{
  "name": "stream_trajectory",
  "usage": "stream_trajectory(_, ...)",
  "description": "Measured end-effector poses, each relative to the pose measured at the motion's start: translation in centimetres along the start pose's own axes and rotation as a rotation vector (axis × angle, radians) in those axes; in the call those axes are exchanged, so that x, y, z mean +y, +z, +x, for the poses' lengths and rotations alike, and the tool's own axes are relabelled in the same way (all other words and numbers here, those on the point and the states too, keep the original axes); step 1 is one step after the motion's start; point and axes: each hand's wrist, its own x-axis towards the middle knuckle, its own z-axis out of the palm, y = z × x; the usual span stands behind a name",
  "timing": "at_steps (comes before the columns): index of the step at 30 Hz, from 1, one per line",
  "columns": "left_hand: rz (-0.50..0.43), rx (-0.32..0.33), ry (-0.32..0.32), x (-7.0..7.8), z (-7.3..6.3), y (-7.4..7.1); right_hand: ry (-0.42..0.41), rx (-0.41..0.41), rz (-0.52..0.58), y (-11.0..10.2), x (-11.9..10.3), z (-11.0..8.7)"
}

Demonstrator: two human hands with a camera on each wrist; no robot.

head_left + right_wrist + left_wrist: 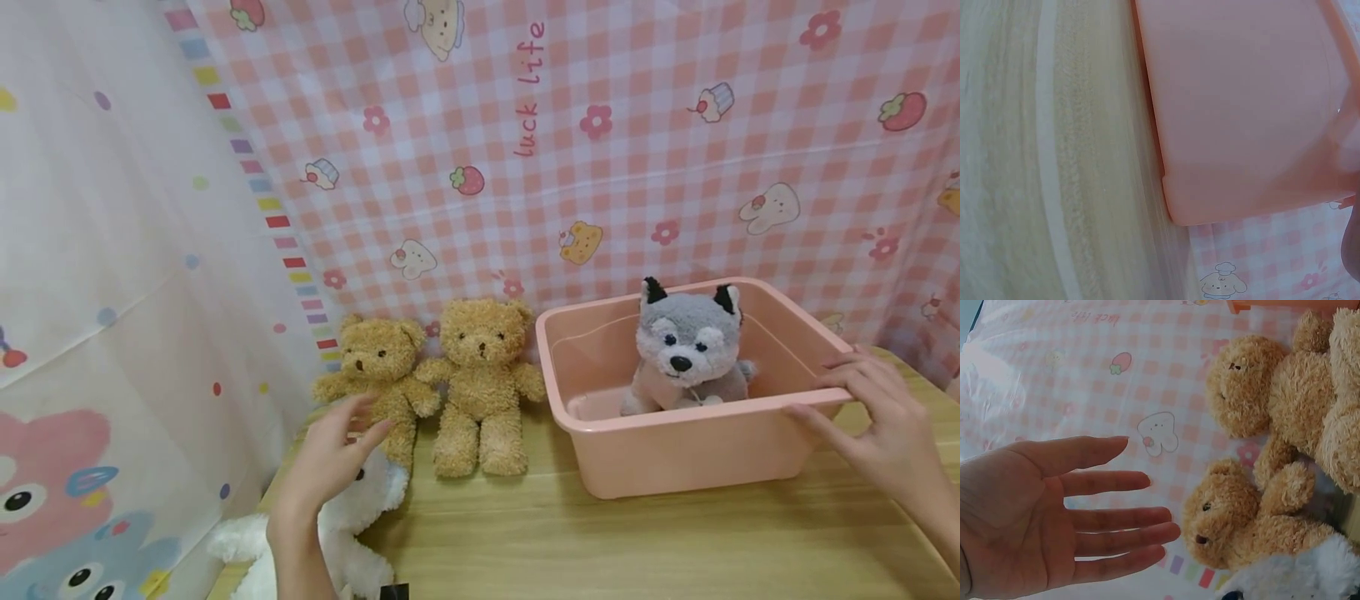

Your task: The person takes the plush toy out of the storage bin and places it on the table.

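A pink plastic basin stands on the table at the right, with a grey and white husky plush sitting inside it. At the basin's near right corner my right hand grips the rim, fingers over it and thumb at the front. In the right wrist view only the edge of that hand shows. My left hand is held above a white plush animal, fingers extended and holding nothing. It partly covers a brown teddy bear behind. A second teddy bear sits between that bear and the basin.
The wooden table runs under everything. A pink checked cloth hangs right behind the bears and basin. On the left hangs a white patterned curtain. A small black object shows at the bottom edge.
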Motion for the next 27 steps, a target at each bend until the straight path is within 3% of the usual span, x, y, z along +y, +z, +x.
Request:
stream_trajectory(8, -0.014, 0.050, 0.034, 1.0, 0.5, 1.2, -0.008, 0.002, 0.004, 0.0, 0.2, -0.1)
stream_trajectory(27, -0.113, 0.049, 0.164, 3.9, 2.0, 4.4, -0.018, 0.009, -0.001, 0.1, 0.0, 0.1)
